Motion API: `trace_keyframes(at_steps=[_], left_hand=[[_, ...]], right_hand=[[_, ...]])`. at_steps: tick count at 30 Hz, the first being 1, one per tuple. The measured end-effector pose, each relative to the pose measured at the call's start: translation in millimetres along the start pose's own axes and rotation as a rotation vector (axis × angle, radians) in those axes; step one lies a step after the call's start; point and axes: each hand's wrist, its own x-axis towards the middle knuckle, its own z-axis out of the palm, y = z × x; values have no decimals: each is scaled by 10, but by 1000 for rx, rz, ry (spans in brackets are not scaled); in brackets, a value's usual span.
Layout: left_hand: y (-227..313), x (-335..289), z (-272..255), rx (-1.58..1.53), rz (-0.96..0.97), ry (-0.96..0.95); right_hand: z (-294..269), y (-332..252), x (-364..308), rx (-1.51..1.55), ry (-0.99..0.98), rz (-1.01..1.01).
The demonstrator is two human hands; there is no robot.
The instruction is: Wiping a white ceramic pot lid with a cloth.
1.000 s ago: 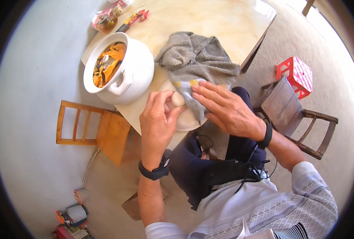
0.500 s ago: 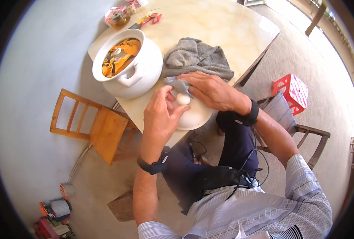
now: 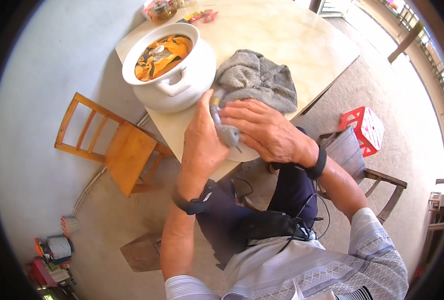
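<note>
A small grey cloth (image 3: 227, 133) with a yellowish patch is bunched between my two hands. My left hand (image 3: 202, 142) curls along its left side, fingers pointing up toward the pot. From the right, my right hand (image 3: 269, 127) presses its bent fingers against the same cloth. Beneath both hands lies a round white lid (image 3: 244, 153) near the table corner; only its lower rim shows, and its knob is hidden. Just beyond my hands is a crumpled grey towel (image 3: 257, 80). A white two-handled pot (image 3: 187, 82) stands left of it.
Orange and dark patterned material (image 3: 163, 57) with a white knob shows in the pot's mouth. Red wrappers (image 3: 207, 16) and a jar (image 3: 161, 11) sit on the far table (image 3: 282, 30). A wooden chair (image 3: 129, 150) stands left; a grey chair (image 3: 342, 150) and red stool (image 3: 364, 130) stand right.
The cloth has come down over the lid's white knob, which showed before. My left hand has turned from pinching beside the knob to lying along the cloth. The view has shifted slightly.
</note>
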Motion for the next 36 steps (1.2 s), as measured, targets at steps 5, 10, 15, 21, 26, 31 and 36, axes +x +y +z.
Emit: trace_keyframes(at_steps=[5,10,15,21,26,31,36], left_hand=[[88,21,2,-90,-198,-31],[151,18,-48,-80,-216,-62],[133,12,-35,-114,-252,-81],[184,26,-69,-163,-284,-100],[-23,-33,2,-95,-196,-32],[36,-48,44,-134,-193,25],[141,-28,-9,-151,-284,1]], right_hand=[[-40,263,96,96,-32,152],[-121,383,-226,-29,17,255],[-105,57,-519,-14,106,348],[66,-278,-461,500,373,616],[3,-337,-133,-21,20,119],[-25,119,125,14,-71,25],[-13,409,196,126,-122,193]])
